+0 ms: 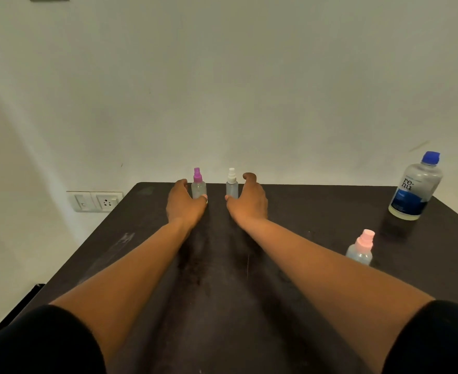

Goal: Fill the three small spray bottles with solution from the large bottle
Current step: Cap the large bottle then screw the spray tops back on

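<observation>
Hands reach side by side toward the far edge of a dark table, just above the middle of the frame. The left hand curls around the purple-capped spray bottle, thumb on the near right side of its clear body and the other fingers wrapping behind on the left; the bottle stands upright. The right hand curls the same way around the white-capped spray bottle, thumb tip touching the bottle's lower left and the fingers arched round its right side, their tips showing above the knuckles. Whether either grip is fully tight cannot be told from this angle, but on both hands the thumb and fingers bracket the bottle. The two small bottles stand near each other with a narrow gap of table between them. Well apart, at the right of the frame, the pink-capped spray bottle stands upright on the table, partly hidden behind the right forearm. Farther back at the right edge of the frame stands the large bottle, clear with a blue cap on and a blue and white label, upright near the table's far right corner. Both forearms are bare, with dark sleeves showing at the bottom corners. A pale wall fills the upper frame, and a wall socket plate sits at the left, beside the table's far left corner.
</observation>
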Available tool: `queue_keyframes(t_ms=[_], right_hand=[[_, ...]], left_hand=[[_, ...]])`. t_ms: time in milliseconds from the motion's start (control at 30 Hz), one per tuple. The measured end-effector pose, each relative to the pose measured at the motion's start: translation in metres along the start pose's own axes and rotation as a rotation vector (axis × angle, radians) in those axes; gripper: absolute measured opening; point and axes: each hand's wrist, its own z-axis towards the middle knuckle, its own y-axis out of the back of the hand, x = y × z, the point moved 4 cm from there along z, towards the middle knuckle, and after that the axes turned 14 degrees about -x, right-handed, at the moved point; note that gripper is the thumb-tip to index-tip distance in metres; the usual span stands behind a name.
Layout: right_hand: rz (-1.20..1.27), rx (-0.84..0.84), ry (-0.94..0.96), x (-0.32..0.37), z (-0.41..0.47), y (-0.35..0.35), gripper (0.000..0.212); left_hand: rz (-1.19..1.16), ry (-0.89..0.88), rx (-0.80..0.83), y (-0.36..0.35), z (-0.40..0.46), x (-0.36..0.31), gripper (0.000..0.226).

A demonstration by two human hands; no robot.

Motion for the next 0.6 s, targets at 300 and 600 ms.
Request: queue_keyframes(t_ms=[300,600], right_hand=[[0.162,-0.109,0.093,-0.015,-0.098,0.112,0.037],[0.078,-0.567,0.419,-0.032,-0.142,0.226,0.042]], left_hand=[[-0.128,-0.179,0.17,0.029,-0.141,-0.028,0.042],[-0.221,-0.27,0.34,0.004,-0.236,-0.074,0.037]])
